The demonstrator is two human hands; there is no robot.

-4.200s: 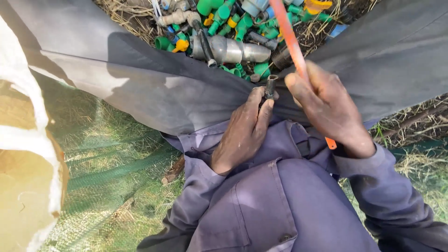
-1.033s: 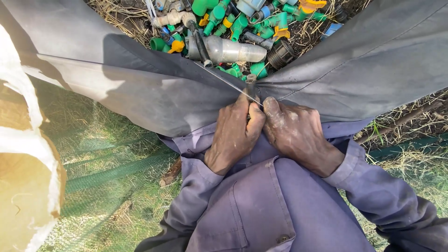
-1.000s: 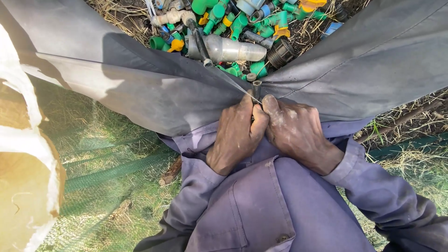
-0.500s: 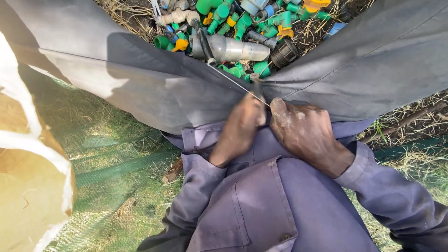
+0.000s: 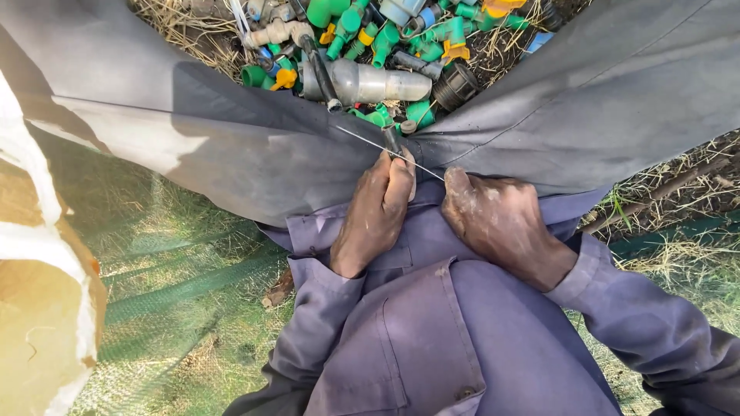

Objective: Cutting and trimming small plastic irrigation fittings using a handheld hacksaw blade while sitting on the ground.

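My left hand (image 5: pixel 374 212) pinches a short dark tube piece (image 5: pixel 391 139) between thumb and fingertips, its end sticking up above the fingers. A thin wire (image 5: pixel 362 137) runs slantwise from the upper left, crosses the tube, and ends at my right hand (image 5: pixel 497 225), which is closed on its lower end. Both hands rest over my lap on the purple overall (image 5: pixel 432 331), a small gap between them. Whether the wire passes through the tube is hidden by my fingers.
A heap of green, yellow and blue plastic pipe fittings (image 5: pixel 385 38) lies on dry straw ahead, with a clear grey cylinder (image 5: pixel 370 83) and a black threaded cap (image 5: pixel 455 86). Grey fabric (image 5: pixel 231 146) spreads left and right. Green netting (image 5: pixel 169 270) and a white sack (image 5: pixel 31 254) lie at left.
The orange-handled tool seen in my right hand earlier is gone; that hand now holds the wire. In the last second my hands have drawn slightly apart and the left has lifted the tube.
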